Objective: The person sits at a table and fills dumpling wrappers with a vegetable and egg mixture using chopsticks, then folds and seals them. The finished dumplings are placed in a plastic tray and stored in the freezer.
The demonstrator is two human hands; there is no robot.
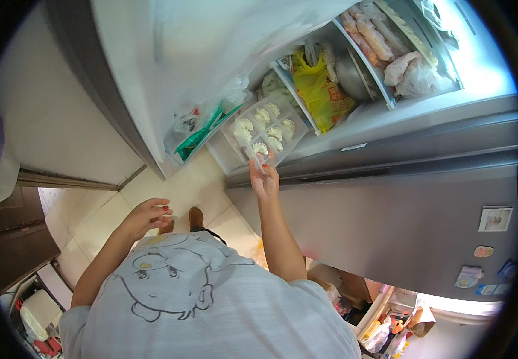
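Note:
My right hand (265, 178) grips the near edge of a clear plastic divided tray (265, 117), thumb and fingers pinching its corner. Pale crimped dumplings (262, 116) lie in several of its compartments. The tray is tilted above a translucent freezer drawer (227, 155) at the bottom of the open freezer. I cannot tell whether it rests on the drawer. My left hand (151, 216) hangs in front of my body over the floor, holding nothing, its fingers apart and slightly bent. It is away from the tray.
Left of the tray, a clear bin (182, 155) holds a green bag (200, 134). Further right, freezer compartments contain a yellow plastic bag (315, 85), a metal bowl (351, 74) and bagged food (373, 36). A grey refrigerator panel (384, 215) bears magnets and a framed picture. Tiled floor (187, 184) lies below.

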